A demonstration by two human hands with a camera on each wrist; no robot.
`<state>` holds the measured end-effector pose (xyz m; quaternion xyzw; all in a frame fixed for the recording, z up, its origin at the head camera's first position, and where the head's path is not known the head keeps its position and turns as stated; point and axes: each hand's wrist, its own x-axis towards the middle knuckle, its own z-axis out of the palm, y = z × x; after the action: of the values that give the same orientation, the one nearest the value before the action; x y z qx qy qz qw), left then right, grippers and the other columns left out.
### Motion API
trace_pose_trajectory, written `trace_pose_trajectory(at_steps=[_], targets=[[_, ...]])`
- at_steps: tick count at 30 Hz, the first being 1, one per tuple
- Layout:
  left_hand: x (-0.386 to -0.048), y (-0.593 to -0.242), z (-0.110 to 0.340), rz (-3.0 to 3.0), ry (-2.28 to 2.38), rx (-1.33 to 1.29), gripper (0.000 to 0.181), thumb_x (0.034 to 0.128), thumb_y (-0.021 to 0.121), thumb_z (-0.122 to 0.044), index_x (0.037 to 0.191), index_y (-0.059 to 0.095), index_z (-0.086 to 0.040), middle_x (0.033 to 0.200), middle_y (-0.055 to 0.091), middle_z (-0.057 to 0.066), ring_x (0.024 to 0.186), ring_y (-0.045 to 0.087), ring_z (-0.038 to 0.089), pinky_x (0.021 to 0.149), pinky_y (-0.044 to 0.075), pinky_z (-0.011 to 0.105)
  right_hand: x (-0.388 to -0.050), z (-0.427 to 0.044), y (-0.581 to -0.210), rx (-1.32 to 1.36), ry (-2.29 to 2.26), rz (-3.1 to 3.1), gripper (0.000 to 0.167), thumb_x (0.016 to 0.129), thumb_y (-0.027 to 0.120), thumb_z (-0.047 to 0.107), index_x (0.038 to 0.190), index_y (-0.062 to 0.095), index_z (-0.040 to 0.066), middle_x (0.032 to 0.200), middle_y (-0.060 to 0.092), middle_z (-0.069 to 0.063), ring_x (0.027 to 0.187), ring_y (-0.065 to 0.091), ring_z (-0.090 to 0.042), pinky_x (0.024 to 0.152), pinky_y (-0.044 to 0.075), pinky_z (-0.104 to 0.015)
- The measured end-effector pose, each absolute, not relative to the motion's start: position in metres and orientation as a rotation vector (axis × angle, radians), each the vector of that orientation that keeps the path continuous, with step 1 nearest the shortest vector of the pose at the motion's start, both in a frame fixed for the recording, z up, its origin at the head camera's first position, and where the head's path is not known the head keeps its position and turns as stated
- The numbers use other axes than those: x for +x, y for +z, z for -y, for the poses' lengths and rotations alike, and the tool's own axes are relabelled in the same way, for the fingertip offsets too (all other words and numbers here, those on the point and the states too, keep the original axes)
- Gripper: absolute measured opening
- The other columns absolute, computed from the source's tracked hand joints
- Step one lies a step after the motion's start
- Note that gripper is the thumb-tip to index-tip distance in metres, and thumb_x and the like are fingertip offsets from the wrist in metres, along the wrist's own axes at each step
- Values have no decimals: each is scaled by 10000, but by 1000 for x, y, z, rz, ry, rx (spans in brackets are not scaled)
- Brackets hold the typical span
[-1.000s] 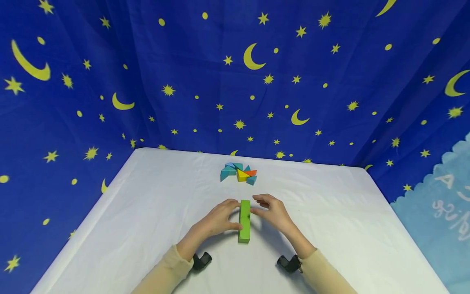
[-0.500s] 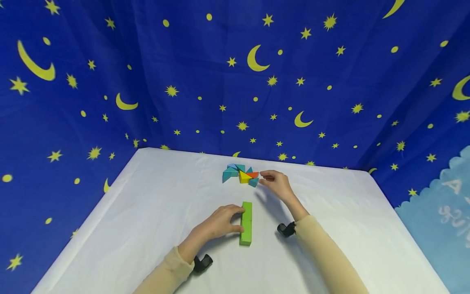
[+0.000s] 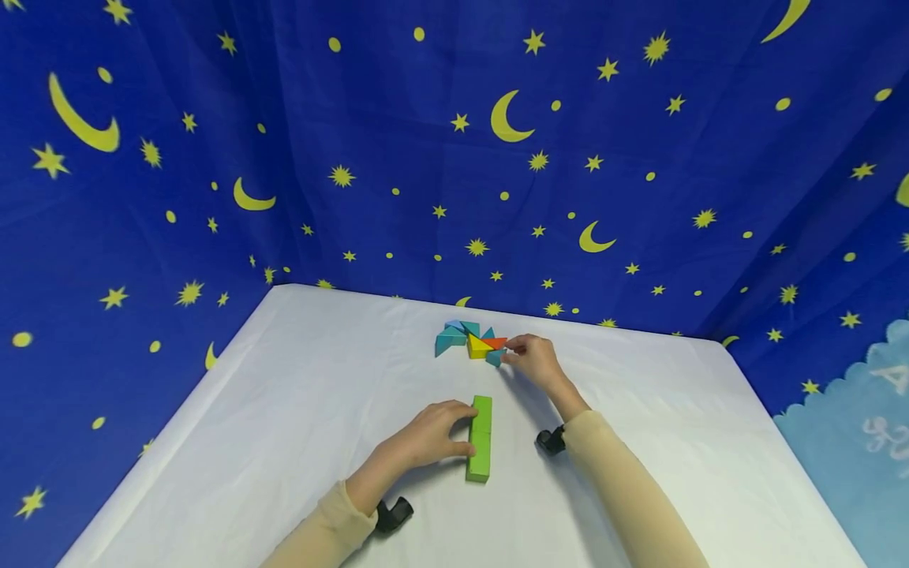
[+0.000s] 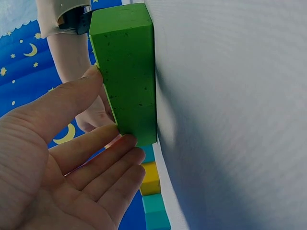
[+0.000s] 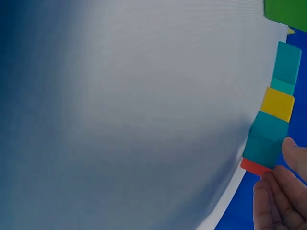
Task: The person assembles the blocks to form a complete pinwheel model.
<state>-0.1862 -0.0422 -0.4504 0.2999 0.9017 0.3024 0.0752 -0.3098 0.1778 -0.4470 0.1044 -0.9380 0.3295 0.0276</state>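
Thumb and fingers parted: left hand (image 3: pixel 432 435) touching the green bar (image 3: pixel 481 438) mid-way across the table (image 3: pixel 319 379), right hand (image 3: pixel 537 361) at the teal block (image 3: pixel 494 358) toward its far edge.
Pinching squarely seems best, without nudging the orange block (image 3: pixel 495 344) behind.

Curtained booth: starry drapes (image 3: pixel 398 95) rnd wht tbl (image 3: pixel 319 379)

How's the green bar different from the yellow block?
The green bar is long and box-shaped; the yellow block is shorter with a triangular top. The left hand touches the green bar; neither hand touches the yellow block. Both rest on the white table.
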Motion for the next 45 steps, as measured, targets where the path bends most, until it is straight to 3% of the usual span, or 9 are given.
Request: trace_pose_trajectory(at_steps=[20,34,45], targets=[[-185,-449,41,-2693,903,874,593,820,745,-305,1300,549,-18,1292,553,111,1218,482,256,1022,375,386,-310,-174,-449,384,944,2922,240,804,741,128,998,708,-11,982,670,-123,897,608,-238,767,526,-351],[-187,-449,41,-2694,898,884,591,822,743,-311,1296,552,-14,1291,553,116,1217,481,265,1021,375,397,-293,-174,-441,633,992,2879,213,822,718,123,1011,715,28,997,670,-88,913,630,-241,808,523,-353],[-187,-451,42,-2691,895,895,595,820,744,-314,1296,553,-13,1289,555,115,1215,483,263,1018,378,398,-291,-172,-447,657,966,2888,212,806,737,114,987,711,5,947,674,-67,868,629,-214,776,530,-330]])
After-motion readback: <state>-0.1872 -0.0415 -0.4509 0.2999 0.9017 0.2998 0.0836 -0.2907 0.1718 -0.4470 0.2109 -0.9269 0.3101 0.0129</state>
